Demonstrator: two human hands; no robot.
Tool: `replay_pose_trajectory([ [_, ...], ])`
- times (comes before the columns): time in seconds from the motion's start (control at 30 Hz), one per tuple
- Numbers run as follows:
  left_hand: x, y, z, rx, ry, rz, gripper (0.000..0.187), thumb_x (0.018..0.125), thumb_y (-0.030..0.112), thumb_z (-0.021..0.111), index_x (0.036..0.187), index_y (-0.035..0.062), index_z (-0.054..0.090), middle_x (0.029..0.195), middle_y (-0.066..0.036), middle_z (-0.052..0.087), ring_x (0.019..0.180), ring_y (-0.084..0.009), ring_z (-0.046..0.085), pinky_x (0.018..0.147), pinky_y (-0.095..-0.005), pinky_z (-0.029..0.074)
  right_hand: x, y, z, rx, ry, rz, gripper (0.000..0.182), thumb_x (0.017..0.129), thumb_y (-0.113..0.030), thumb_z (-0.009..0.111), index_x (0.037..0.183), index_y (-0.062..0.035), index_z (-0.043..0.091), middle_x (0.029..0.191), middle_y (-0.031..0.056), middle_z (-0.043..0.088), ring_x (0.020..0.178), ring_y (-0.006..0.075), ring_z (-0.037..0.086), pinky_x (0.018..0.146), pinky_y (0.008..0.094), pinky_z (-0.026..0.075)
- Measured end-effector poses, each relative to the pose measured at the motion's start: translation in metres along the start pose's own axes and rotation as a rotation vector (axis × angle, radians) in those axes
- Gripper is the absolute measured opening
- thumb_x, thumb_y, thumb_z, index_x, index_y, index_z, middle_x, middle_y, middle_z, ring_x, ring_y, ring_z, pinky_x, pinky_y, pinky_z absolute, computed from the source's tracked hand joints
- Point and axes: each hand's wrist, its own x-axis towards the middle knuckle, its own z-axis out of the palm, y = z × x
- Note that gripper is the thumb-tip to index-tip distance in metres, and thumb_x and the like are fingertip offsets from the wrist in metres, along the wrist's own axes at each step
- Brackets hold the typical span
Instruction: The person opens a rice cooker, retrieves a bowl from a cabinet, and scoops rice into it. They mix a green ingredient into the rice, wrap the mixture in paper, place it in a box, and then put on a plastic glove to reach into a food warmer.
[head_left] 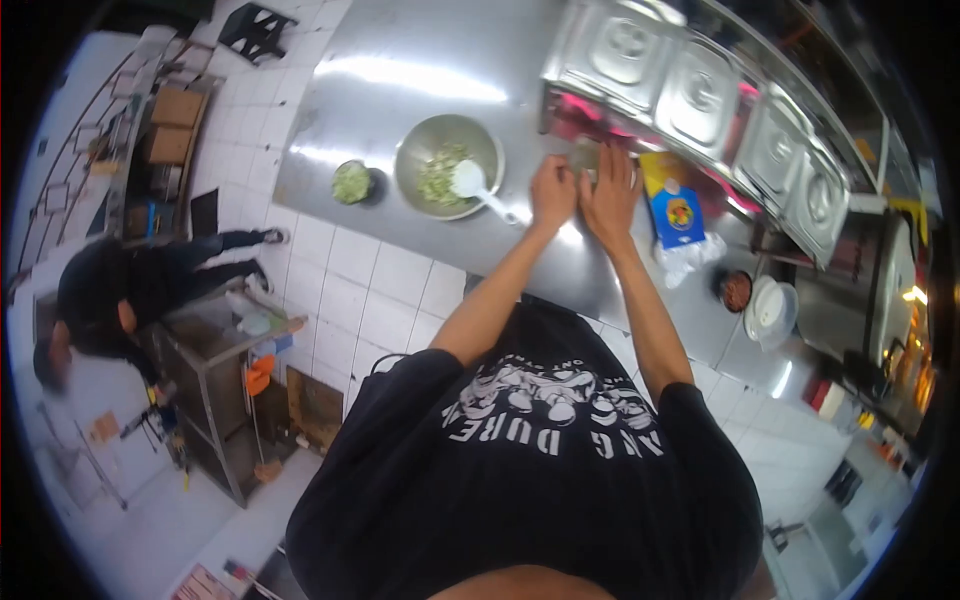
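Note:
My left hand [553, 192] is over the steel counter [420, 80] with its fingers curled together; what they hold, if anything, is hidden. Beside it, my right hand [611, 195] has its fingers stretched forward. A small, blurred greenish container [584, 155] shows between the two hands at their fingertips. Left of my hands stands a metal bowl [408, 165] of chopped green-white food [437, 178], with a white spatula [468, 180] resting in it. Just right of my right hand lies a blue and yellow packet [677, 212].
A cup of green food [351, 182] is left of the bowl. Lidded steel pans [697, 95] line the back. A bowl of reddish-brown food [735, 291] and a white container [771, 312] sit at the right. Another person [110, 300] is at far left.

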Motion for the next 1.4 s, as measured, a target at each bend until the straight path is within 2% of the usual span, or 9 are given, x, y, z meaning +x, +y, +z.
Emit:
replay_pose_trajectory([
  [0.23, -0.018, 0.059, -0.044, -0.099, 0.012, 0.110, 0.026, 0.090, 0.013, 0.061, 0.110, -0.0027, 0.059, 0.111, -0.019, 0.064, 0.102, -0.0335, 0.063, 0.089, -0.0387, 0.048, 0.009, -0.003, -0.016, 0.001, -0.156, -0.030, 0.046, 0.094, -0.025, 0.050, 0.135, -0.0036, 0.049, 0.141, 0.0195, 0.044, 0.136, 0.0340, 0.036, 0.111, 0.0477, 0.028],
  [0.3, -0.027, 0.097, -0.135, -0.373, -0.398, 0.101, 0.029, 0.085, 0.014, 0.068, 0.108, -0.0023, 0.060, 0.108, -0.019, 0.064, 0.103, -0.0339, 0.062, 0.090, -0.0382, 0.049, 0.006, -0.019, -0.037, 0.232, 0.095, -0.009, 0.035, 0.092, -0.015, 0.055, 0.124, -0.0033, 0.056, 0.127, 0.0214, 0.054, 0.123, 0.0321, 0.049, 0.102, 0.0425, 0.038],
  [0.37, -0.027, 0.060, -0.216, -0.023, -0.197, 0.540, 0.034, 0.078, 0.014, 0.077, 0.104, -0.0011, 0.061, 0.101, -0.017, 0.065, 0.097, -0.0329, 0.062, 0.086, -0.0381, 0.049, -0.004, -0.069, -0.077, 0.435, 0.062, 0.271, 0.018, 0.092, -0.010, 0.056, 0.107, -0.0008, 0.060, 0.098, 0.0176, 0.063, 0.091, 0.0252, 0.063, 0.082, 0.0361, 0.048],
  [0.47, 0.018, -0.021, -0.315, 0.215, 0.148, 0.056, 0.063, 0.072, 0.018, 0.083, 0.121, -0.0014, 0.048, 0.123, -0.017, 0.050, 0.113, -0.0307, 0.049, 0.097, -0.0408, 0.040, -0.057, -0.113, -0.060, 0.622, -0.091, 0.635, 0.014, 0.093, -0.012, 0.054, 0.084, -0.0020, 0.054, 0.065, 0.0037, 0.058, 0.055, 0.0118, 0.055, 0.056, 0.0261, 0.047],
  [0.57, 0.051, -0.110, -0.374, 0.502, -0.032, 0.106, 0.114, 0.063, 0.034, 0.089, 0.145, -0.0050, 0.019, 0.146, -0.028, 0.025, 0.135, -0.0442, 0.024, 0.112, -0.0519, 0.024, -0.103, -0.159, -0.021, 1.228, -0.766, 1.150, 0.023, 0.092, -0.020, 0.055, 0.106, -0.0027, 0.049, 0.076, 0.0103, 0.065, 0.065, 0.0181, 0.065, 0.059, 0.0306, 0.057],
  [0.87, 0.095, -0.133, -0.375, 0.268, -0.245, 0.019, 0.103, 0.064, 0.015, 0.082, 0.146, -0.0031, 0.022, 0.143, -0.023, 0.034, 0.134, -0.0362, 0.034, 0.113, -0.0420, 0.027, -0.019, -0.240, 0.060, 1.624, -0.214, 1.275, 0.067, 0.092, -0.016, 0.054, 0.145, -0.0086, 0.014, 0.117, 0.0191, 0.056, 0.089, 0.0280, 0.068, 0.071, 0.0373, 0.059],
  [1.0, 0.104, -0.129, -0.355, 0.327, -0.150, 0.023, 0.107, 0.068, 0.023, 0.085, 0.147, -0.0045, 0.019, 0.138, -0.022, 0.035, 0.132, -0.0350, 0.035, 0.111, -0.0432, 0.030, -0.043, -0.251, 0.073, 1.561, -0.031, 1.069, 0.051, 0.093, -0.017, 0.054, 0.138, -0.0049, 0.032, 0.109, 0.0150, 0.061, 0.080, 0.0236, 0.068, 0.069, 0.0341, 0.057],
  [1.13, 0.122, -0.124, -0.321, 0.311, -0.104, 0.027, 0.109, 0.070, 0.025, 0.085, 0.148, -0.0036, 0.014, 0.138, -0.025, 0.032, 0.133, -0.0361, 0.032, 0.110, -0.0452, 0.030, -0.107, -0.231, 0.023, 1.092, -0.452, 0.785, 0.023, 0.093, -0.022, 0.056, 0.099, -0.0001, 0.061, 0.080, 0.0078, 0.066, 0.072, 0.0144, 0.064, 0.064, 0.0305, 0.051],
  [1.4, 0.062, -0.120, -0.302, 0.305, 0.107, -0.066, 0.090, 0.073, 0.020, 0.085, 0.140, -0.0056, 0.029, 0.121, -0.017, 0.047, 0.108, -0.0264, 0.051, 0.094, -0.0380, 0.046, -0.309, -0.076, 0.037, 0.239, -0.608, 0.514, 0.018, 0.081, -0.021, 0.069, 0.081, -0.0042, 0.062, 0.074, 0.0120, 0.068, 0.072, 0.0250, 0.067, 0.068, 0.0394, 0.052],
])
